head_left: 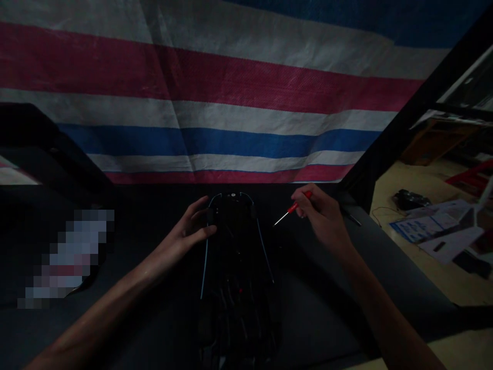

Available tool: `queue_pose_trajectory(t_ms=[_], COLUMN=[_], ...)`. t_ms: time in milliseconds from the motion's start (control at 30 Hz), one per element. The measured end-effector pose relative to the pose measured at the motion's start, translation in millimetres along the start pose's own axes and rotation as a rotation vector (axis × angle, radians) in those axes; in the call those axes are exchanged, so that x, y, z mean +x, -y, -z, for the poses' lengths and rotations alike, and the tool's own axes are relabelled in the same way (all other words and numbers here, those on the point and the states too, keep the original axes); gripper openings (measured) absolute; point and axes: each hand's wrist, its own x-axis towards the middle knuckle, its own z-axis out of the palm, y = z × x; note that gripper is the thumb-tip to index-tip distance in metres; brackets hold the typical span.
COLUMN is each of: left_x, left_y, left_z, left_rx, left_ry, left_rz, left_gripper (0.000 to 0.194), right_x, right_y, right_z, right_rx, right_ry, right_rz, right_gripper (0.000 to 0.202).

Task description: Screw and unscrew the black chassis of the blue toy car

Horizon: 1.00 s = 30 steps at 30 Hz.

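A dark toy car with thin light-blue edges lies lengthwise on the black table, apparently with its underside up; much of its detail is lost in the dark. My left hand grips its far left corner, thumb over the side near a wheel and fingers curved by the edge. In my right hand, closed around the red handle, is a small screwdriver. Its thin metal shaft points down and left, and the tip is apart from the car, to its right.
A pixelated flat item lies on the table at left. Beyond the right hand is a thin dark rod. A striped sheet hangs behind, between dark frame posts. Papers and a red object are beyond the right edge.
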Motion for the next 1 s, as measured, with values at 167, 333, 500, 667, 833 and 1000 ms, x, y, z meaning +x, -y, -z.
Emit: queue_pose_trajectory(t_ms=[167,333,500,667,833,1000], left_x=[-2,-4,-2,1,2,2], left_y=[-3,-10,-6,0,1,0], left_z=[-2.8,-5.5,-2.9,0.7,-0.3,0.4], left_rx=[-0.048,-0.102,-0.130,-0.197,-0.253,-0.230], left_ry=[0.018,0.016,0.056,0.108,0.127,0.109], left_rz=[0.026,0.018,-0.017,-0.019,-0.022,-0.028], left_gripper=[0.088,0.087,0.085,0.088,0.089,0.081], right_x=[6,22,33,33,33,32], right_y=[9,51,96,94,85,87], right_z=[-11,-33,-62,-85,-93,-91], right_rx=[-0.004,-0.039,-0.091,-0.078,-0.074,-0.074], right_ry=[-0.003,0.267,0.655,0.760,0.756,0.742], right_rz=[0.000,0.114,0.266,0.359,0.380,0.401], right_gripper=[0.031,0.029,0.024,0.021,0.023,0.019])
